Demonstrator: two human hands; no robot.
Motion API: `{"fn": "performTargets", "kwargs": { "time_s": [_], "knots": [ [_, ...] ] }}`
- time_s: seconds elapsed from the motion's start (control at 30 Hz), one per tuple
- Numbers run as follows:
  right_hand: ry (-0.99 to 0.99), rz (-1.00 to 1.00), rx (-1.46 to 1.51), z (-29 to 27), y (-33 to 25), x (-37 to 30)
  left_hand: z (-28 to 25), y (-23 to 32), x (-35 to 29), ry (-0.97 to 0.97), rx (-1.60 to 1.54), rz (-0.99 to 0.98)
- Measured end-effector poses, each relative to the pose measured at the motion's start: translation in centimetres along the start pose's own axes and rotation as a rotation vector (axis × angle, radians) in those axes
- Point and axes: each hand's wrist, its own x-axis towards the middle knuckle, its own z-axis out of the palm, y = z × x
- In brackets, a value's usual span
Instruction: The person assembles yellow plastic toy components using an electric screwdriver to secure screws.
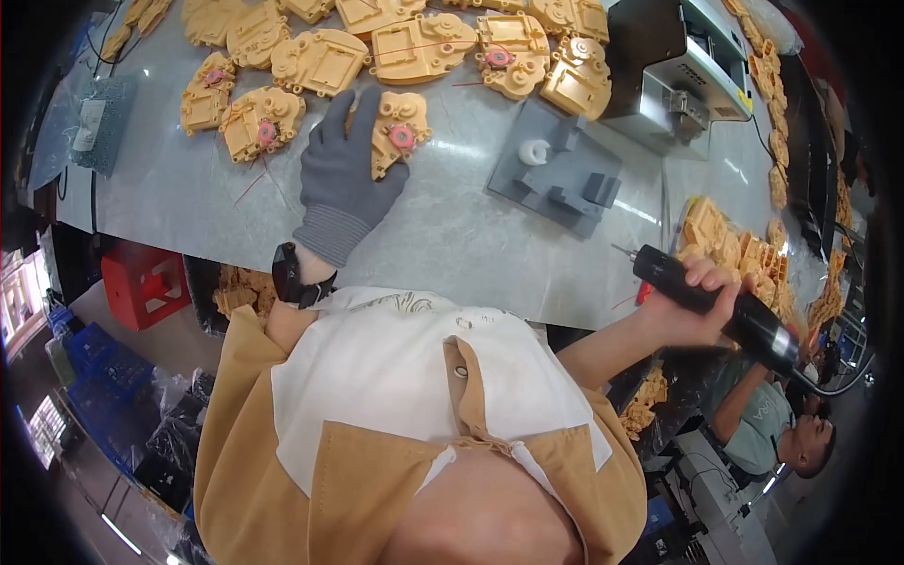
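Observation:
My left hand (350,179), in a grey knitted glove, grips a small yellow plastic housing (388,160) on the table. Thumb and fingers lie along its edges, and a round red part (402,137) sits on its face. At the right, my bare right hand (702,306) is wrapped round a black electric screwdriver (670,275). Its thin bit points left, over the table and apart from the housing. Between my hands, farther back, lies a grey fixture block (556,174) with a white ring-shaped part (534,153) on it.
Several yellow housings (424,47) cover the far side of the metal table (226,212). A boxy black-and-silver machine (673,85) stands at the far right. More yellow parts (734,240) are piled beyond the screwdriver. A bubble-wrap bag (99,122) lies at left; another person (767,424) is at lower right.

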Motion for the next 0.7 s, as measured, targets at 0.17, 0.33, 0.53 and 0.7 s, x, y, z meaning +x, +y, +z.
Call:
{"fn": "performTargets", "kwargs": {
  "time_s": [0.17, 0.33, 0.53, 0.7],
  "knots": [
    [0.203, 0.042, -0.059, -1.3, 0.5, 0.3, 1.6, -0.6, -1.9, 0.229, -0.33, -0.128],
    [0.226, 0.05, -0.05, -1.0, 1.2, -0.2, -0.2, -1.9, -2.2, 0.504, -0.764, -0.042],
    [0.26, 0.016, -0.049, -0.4, 0.9, -0.3, -5.0, 5.0, 2.8, 0.383, -0.515, 0.552],
    [0.248, -0.008, 0.019, -0.1, 0.3, -0.4, -3.0, 14.6, 6.9, -0.115, -0.309, 0.856]
  ]
}}
